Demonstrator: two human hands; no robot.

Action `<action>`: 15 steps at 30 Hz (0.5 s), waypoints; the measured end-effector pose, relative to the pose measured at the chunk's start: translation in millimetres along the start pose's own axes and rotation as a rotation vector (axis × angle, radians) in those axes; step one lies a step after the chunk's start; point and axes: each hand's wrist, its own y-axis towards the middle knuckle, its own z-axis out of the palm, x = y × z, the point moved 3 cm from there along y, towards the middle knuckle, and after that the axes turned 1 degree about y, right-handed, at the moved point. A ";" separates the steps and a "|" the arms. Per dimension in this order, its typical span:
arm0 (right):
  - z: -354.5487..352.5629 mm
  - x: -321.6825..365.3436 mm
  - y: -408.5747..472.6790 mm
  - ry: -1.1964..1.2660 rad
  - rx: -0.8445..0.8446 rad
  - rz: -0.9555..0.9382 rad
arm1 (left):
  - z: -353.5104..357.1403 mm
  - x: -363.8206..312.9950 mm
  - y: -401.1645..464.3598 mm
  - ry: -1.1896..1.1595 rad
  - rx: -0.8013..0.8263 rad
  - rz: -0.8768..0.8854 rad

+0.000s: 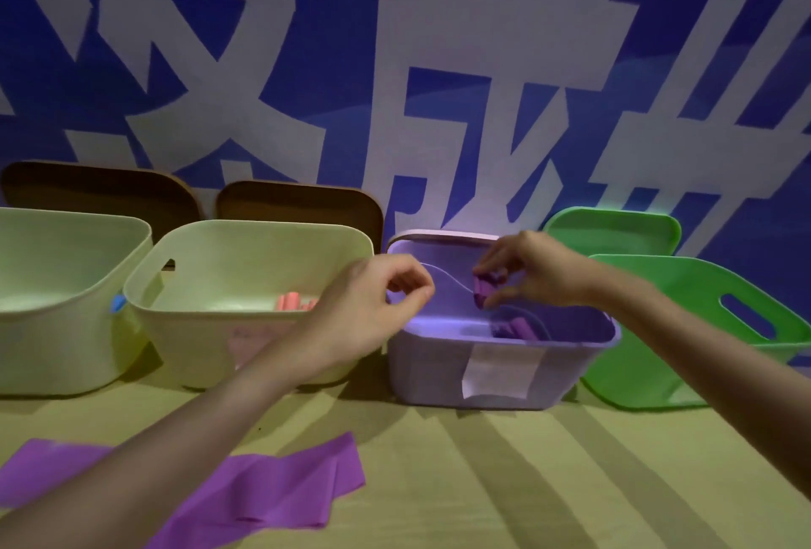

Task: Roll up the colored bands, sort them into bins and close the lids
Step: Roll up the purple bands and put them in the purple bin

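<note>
The right hand (533, 272) is up over the purple bin (496, 373). Its thumb and fingers pinch a small rolled purple band (485, 290) just above the open top of that bin. The left hand (377, 307) is beside it, at the near left corner of the purple bin. Its fingers curl in with the thumb tip close to the first finger, and I see nothing in it.

There are four bins in a row on the table (526, 482). Two are pale cream, one is purple and one is green. The far left cream bin (52, 329) has a small blue thing (117, 303) at its edge. The second cream bin (193, 329) has pink rolls (294, 301) inside; I cannot count them. More purple rolls (520, 326) lie at the bottom of the purple bin. The green bin (684, 329) is on the far right.

Four lids stand behind the bins, against the blue and white wall (439, 65): two brown lids (303, 206), one purple lid (439, 236) and one green lid (614, 228).

One flat purple band (272, 487) lies unrolled on the table, near the left arm.
</note>
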 end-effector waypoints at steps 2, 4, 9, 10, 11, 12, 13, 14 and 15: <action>17.5 -18.9 5.3 -0.042 0.101 0.027 | 9.9 4.4 4.6 0.063 0.039 0.044; 30.6 -32.4 8.1 -0.034 0.155 0.078 | 17.8 9.4 9.1 0.118 0.071 0.064; 59.9 -55.1 14.7 -0.087 0.296 0.094 | 25.4 17.2 14.9 0.229 0.066 0.065; 65.5 -59.5 16.2 -0.095 0.335 0.084 | 26.0 18.0 14.8 0.244 0.068 0.059; 69.9 -62.8 17.4 -0.100 0.368 0.077 | 26.0 18.0 14.4 0.253 0.069 0.055; 73.5 -65.5 18.1 -0.107 0.396 0.072 | 25.9 18.0 13.9 0.257 0.067 0.054; 75.9 -66.7 18.7 -0.119 0.416 0.064 | 25.7 17.8 13.6 0.257 0.063 0.058; 77.9 -67.1 19.0 -0.133 0.432 0.048 | 25.6 17.5 13.4 0.252 0.063 0.061; 79.5 -66.6 18.9 -0.149 0.445 0.029 | 25.5 17.3 13.0 0.245 0.066 0.062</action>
